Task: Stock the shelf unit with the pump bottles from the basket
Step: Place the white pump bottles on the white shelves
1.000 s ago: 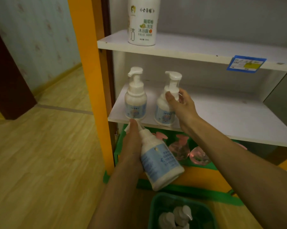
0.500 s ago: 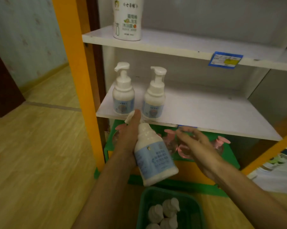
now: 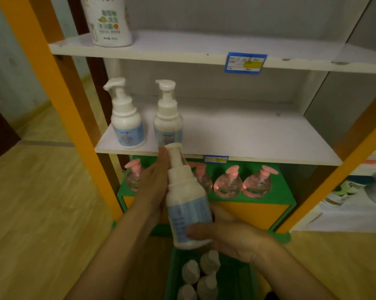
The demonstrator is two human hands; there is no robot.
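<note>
Both hands gripped one pump bottle [image 3: 188, 204] — left hand [image 3: 155, 180] at neck, right hand [image 3: 224, 237] closed round base; nozzle apparently toward the shelf [image 3: 247, 137] — near.

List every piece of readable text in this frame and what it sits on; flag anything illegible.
Nothing reads with certainty.
Large bottle on the top shelf: green characters, too blurred to quote.
Upper price tag: print too small.
Lower price tag: too small.
Two shelved pump bottles: blue labels blurred.
Held bottle, in left hand and right hand: label lines blurred.
</note>
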